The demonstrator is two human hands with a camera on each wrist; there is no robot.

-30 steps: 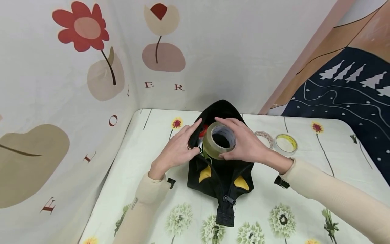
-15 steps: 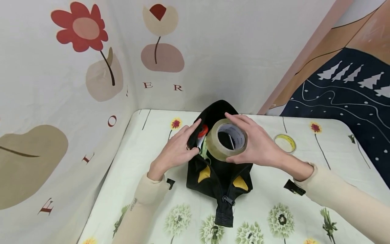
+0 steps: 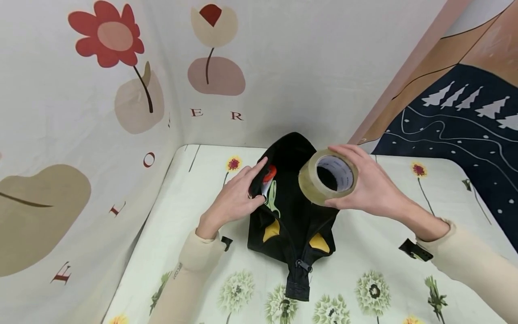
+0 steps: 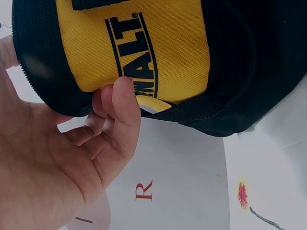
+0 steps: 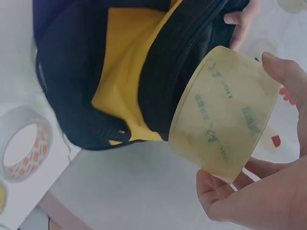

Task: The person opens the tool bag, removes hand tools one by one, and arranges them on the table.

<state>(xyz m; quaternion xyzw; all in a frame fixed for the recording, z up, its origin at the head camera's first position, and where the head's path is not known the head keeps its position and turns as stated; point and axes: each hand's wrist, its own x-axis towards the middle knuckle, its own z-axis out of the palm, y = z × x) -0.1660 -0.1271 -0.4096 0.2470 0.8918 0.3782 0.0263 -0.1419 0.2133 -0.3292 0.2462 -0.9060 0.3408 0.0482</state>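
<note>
A black and yellow zippered tool bag [image 3: 259, 238] stands unzipped on the table in the head view. My left hand [image 3: 236, 198] grips its left rim, thumb inside; in the left wrist view its fingers [image 4: 125, 108] curl against the yellow outer panel [image 4: 177, 52]. A wide roll of clear packing tape [image 3: 309, 182] is in my right hand [image 3: 374, 186], over the right side of the bag's mouth. Thumb and fingers span the roll's edges, as the right wrist view also shows. Inside the bag at left lie a red-handled item [image 3: 270, 173] and a light green looped handle [image 3: 272, 193].
A white tape roll [image 5: 29, 143] and part of a yellow-cored roll [image 5: 2, 196] lie right of the bag, hidden behind the right hand in the head view. The table [image 3: 404, 252] has a flower-print cloth; a printed fabric wall [image 3: 303, 67] rises behind the bag.
My right hand has carried the packing tape up and rightward from the middle of the bag's mouth, uncovering the green handle. My left hand stays on the rim.
</note>
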